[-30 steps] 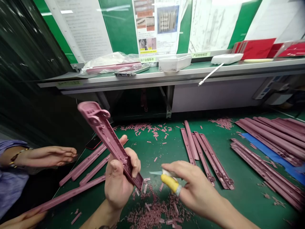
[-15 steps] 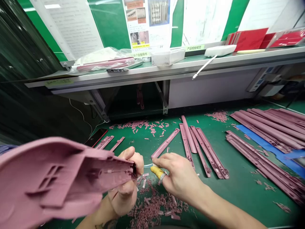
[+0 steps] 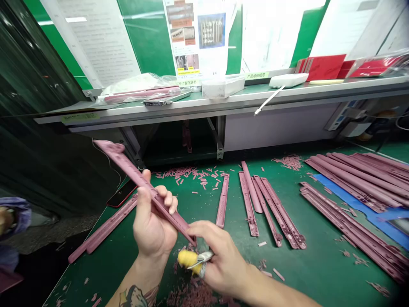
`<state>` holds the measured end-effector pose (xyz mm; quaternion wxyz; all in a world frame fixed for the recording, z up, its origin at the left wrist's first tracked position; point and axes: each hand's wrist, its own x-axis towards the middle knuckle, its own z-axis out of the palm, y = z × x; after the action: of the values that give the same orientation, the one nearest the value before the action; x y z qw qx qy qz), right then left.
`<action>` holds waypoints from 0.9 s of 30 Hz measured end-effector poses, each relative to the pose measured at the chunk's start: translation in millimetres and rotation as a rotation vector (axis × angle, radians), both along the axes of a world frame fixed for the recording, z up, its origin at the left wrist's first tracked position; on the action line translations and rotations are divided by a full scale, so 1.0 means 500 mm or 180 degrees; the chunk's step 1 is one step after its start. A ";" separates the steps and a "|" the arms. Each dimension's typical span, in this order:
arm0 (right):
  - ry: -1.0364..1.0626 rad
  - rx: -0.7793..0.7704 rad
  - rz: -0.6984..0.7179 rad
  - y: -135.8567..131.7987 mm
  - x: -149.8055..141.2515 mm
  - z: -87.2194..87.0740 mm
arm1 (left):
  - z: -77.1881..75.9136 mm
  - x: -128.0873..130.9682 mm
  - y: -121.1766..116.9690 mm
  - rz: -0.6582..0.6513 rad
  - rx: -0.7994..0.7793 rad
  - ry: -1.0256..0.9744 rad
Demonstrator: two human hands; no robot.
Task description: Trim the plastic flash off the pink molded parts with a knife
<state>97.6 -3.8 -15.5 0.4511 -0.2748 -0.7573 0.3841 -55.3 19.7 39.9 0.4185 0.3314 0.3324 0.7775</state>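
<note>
- While my left hand (image 3: 152, 226) stays wrapped tight around the pink moulded plastic rail (image 3: 126, 167), I've turned it from its broad end to edge-on, its far end pointing down toward my right hand (image 3: 222, 258).
- My right fingers (image 3: 211, 243) pinch a small steel blade (image 3: 200, 258) in a narrow hold, with a yellow finger wrap (image 3: 187, 260) beside it; the blade sits just below the rail's end, apparently not touching.
- A loose pink strip (image 3: 223, 200) now lies lengthwise on the green bench mat (image 3: 319, 273), near the row of rails (image 3: 281, 209), with pink trimmings (image 3: 191, 294) under my hands.
- A co-worker's sleeve (image 3: 15, 215) has drawn back to the left edge.
</note>
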 end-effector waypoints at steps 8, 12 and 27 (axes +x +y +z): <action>-0.0072 -0.1666 0.0505 0.063 0.063 0.042 | -0.100 -0.084 -0.004 -0.0040 0.1528 0.5529; 0.0111 -0.1831 0.1048 0.082 0.095 0.050 | -0.080 -0.097 -0.008 -0.0834 0.1492 0.5411; -0.2149 0.2142 -0.0668 0.088 0.061 0.061 | 0.044 -0.135 0.013 -0.0575 0.2327 0.6737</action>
<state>127.9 40.2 14.8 0.2804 -0.2977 -0.9117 -0.0402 -122.8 26.0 62.0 -0.1420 0.9507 0.2471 0.1222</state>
